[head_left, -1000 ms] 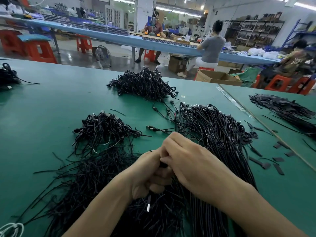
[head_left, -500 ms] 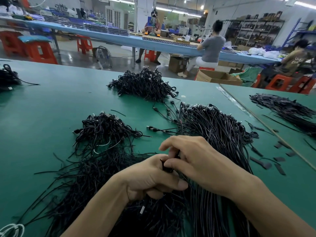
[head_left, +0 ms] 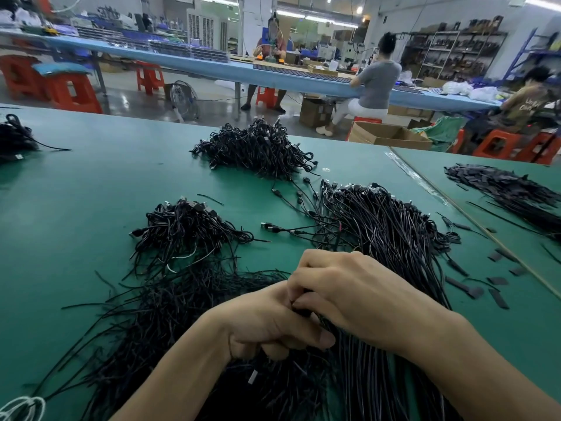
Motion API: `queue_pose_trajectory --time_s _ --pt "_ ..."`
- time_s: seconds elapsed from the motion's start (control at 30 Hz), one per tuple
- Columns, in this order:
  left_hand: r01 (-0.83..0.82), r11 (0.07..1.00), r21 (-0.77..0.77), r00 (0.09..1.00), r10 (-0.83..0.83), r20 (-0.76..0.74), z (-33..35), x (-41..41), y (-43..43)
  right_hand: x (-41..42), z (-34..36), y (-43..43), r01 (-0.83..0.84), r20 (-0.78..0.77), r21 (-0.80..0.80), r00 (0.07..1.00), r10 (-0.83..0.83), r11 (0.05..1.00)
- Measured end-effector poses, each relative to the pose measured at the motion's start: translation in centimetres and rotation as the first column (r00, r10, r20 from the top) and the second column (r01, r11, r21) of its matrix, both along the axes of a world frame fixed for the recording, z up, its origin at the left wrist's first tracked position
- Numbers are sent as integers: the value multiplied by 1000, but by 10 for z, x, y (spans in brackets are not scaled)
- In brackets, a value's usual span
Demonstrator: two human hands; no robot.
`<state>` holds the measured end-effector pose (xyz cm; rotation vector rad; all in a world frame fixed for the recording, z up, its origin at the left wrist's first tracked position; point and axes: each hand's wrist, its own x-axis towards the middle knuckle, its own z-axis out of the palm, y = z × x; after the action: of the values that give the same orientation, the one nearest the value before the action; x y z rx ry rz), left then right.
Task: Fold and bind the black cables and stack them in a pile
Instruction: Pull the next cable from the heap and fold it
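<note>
Since half a second ago the right hand point(head_left: 358, 296) has curled its fingers tighter onto the cable point(head_left: 303, 312), while the left hand point(head_left: 267, 323) stays put at six o'clock of the view. Both hands hold that one black cable: the left fist is closed round it with the thumb laid across, the right pinches it between thumb and bent fingers, and only a short dark stretch shows between them. From the left there is one heap of folded cables at the nine o'clock edge point(head_left: 13, 138), one white loop point(head_left: 21, 407) at seven, one tangle of thin strands point(head_left: 170, 314) at eight, one folded heap at ten point(head_left: 182, 226), one more at twelve point(head_left: 258, 150), one broad sheaf of straight cables point(head_left: 385, 235) running from one down to five, about ten flat black strips point(head_left: 464, 288) at three, and one dark pile point(head_left: 510, 192) on the neighbouring table. Cables are thin and glossy black with small plugs at their ends. A matt green table point(head_left: 76, 208) bears them. Beyond it, at twelve, three seated people point(head_left: 376, 83) work at a long blue bench point(head_left: 212, 63), with red stools point(head_left: 73, 92), one floor fan point(head_left: 182, 98) and cardboard boxes point(head_left: 388, 135) on a shiny floor.
</note>
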<state>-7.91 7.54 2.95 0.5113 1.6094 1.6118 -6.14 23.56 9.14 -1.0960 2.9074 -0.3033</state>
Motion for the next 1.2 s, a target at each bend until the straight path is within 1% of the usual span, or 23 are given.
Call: queue_pose_trajectory --time_s 0.07,0.1,0.2,0.3,0.33,0.4,0.47,0.5,0.53,0.57,0.6,0.63,0.7,0.77,0.8,0.87,0.93,0.97,1.0,1.03,1.07,1.13,1.2 --pt "-64 998 19 998 63 24 1 -1 1 0 -1 -1 -6 -43 41 999 7 999" --pt "-102 994 45 994 100 47 0 -2 1 -1 -3 0 2 -67 35 998 1 999" --pt "-228 961 159 965 201 170 2 -5 4 -2 -8 2 36 -156 -48 987 -44 998" --pt "-329 878 349 912 199 358 8 -5 6 -3 -16 2 107 -243 -233 956 -165 967" --pt "-353 839 414 903 189 387 9 -4 7 -4 -19 2 140 -247 -326 942 -228 935" --pt "-383 778 498 904 206 374 10 -3 10 -7 -26 1 192 -202 -515 920 -336 835" --pt "-409 738 536 909 277 311 9 -3 14 -9 -30 -2 228 -96 -669 917 -387 707" --pt "-424 734 531 906 333 262 9 -2 14 -9 -32 -5 258 10 -746 926 -377 614" --pt "-446 745 496 893 406 192 9 -2 14 -9 -34 -7 301 126 -800 930 -346 518" --pt "-481 762 434 864 495 89 7 -2 13 -9 -34 -9 342 218 -831 926 -309 439" --pt "-530 767 361 814 580 -38 5 -4 12 -9 -35 -11 378 286 -842 918 -275 385" --pt "-588 754 293 742 647 -175 2 -6 10 -8 -35 -13 407 347 -847 910 -226 342" --pt "-690 690 220 566 703 -430 0 -9 7 -7 -34 -15 444 434 -850 895 -100 283" --pt "-732 639 237 407 689 -600 -4 -14 3 -4 -33 -17 483 501 -833 865 -3 268" --pt "-747 618 244 351 679 -645 -5 -16 0 -3 -33 -18 515 540 -813 841 22 271" --pt "-773 590 231 296 659 -692 -5 -17 -5 -2 -33 -18 561 597 -774 801 41 294" --pt "-800 553 233 280 688 -670 -6 -18 -7 -3 -34 -16 571 615 -760 787 56 311" --pt "-827 513 229 234 685 -690 -7 -19 -9 -3 -34 -16 569 616 -759 784 70 316" --pt "-859 469 204 172 641 -748 -6 -19 -11 -3 -36 -16 564 616 -762 783 89 318" --pt "-884 434 174 135 594 -793 -4 -20 -15 -2 -37 -17 558 615 -766 781 110 320" --pt "-898 414 150 135 583 -801 -2 -20 -18 -2 -39 -16 545 609 -772 782 136 326" --pt "-892 433 128 200 633 -748 0 -21 -22 -3 -44 -14 475 561 -798 810 171 371" --pt "-858 495 140 283 682 -675 1 -22 -22 -4 -50 -13 370 480 -795 868 127 480"
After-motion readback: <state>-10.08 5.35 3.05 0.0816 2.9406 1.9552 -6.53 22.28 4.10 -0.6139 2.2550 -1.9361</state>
